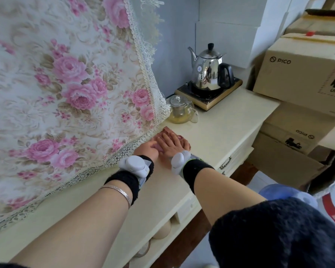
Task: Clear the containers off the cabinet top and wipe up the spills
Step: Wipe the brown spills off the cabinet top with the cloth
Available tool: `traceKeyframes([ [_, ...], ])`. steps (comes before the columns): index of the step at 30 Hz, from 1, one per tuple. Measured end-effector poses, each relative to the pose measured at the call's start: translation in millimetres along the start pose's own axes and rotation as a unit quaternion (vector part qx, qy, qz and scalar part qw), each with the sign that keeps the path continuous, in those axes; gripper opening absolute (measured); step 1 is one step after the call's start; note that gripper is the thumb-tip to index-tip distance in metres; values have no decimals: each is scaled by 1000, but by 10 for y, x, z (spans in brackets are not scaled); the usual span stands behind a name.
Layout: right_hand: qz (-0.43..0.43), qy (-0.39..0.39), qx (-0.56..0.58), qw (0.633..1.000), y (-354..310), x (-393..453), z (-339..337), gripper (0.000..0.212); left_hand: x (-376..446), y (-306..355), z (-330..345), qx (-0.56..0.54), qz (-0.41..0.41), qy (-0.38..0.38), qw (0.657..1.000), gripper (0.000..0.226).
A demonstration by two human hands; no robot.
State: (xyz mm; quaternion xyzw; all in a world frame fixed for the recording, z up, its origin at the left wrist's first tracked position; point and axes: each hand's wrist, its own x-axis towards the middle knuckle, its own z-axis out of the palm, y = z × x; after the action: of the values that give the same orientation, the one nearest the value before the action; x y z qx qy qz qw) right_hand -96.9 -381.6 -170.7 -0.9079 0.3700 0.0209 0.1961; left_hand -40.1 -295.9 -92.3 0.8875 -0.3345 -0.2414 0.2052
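Both hands press a pink cloth flat on the cabinet top, left hand and right hand with fingers straight: the wiping step, by the look of it. The glass teapot and kettle stand beyond; lifting them off probably comes next.

Pink cloth: mostly covered by both hands; only its edges show, shape unclear.
Left hand: fingertips hidden under the right hand.
Glass teapot: left side tucked behind the lace edge of the floral cover; contents a yellowish blur.
Floral cover: whatever it drapes is concealed; cut off at top and left.
Cardboard boxes: cut by the right edge, print partly lost.
Rounded pale objects under the cabinet top: half hidden, unidentifiable.
Blue item: blurred, partly behind a dark sleeve.
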Motion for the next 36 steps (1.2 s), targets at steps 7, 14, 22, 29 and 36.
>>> traceKeyframes([
  [7, -18, 59, -8, 998, -109, 421, 102, 56, 334, -66, -62, 14, -5, 12, 1000, 57],
  [14, -41, 105, 4, 994, -185, 614, 99, 56, 481, -76, -53, 17, -10, 18, 1000, 54],
  [22, -36, 108, 11, 993, -119, 542, 120, 53, 378, -7, -17, 34, 4, 10, 999, 44],
  [29, -7, 30, -1, 1000, 208, 228, -56, 50, 185, 264, 157, 41, 15, 4, 999, 42],
  [36, 12, 16, 1, 1000, 643, -10, -151, 53, 42, 584, 391, 37, 39, -24, 998, 40],
])
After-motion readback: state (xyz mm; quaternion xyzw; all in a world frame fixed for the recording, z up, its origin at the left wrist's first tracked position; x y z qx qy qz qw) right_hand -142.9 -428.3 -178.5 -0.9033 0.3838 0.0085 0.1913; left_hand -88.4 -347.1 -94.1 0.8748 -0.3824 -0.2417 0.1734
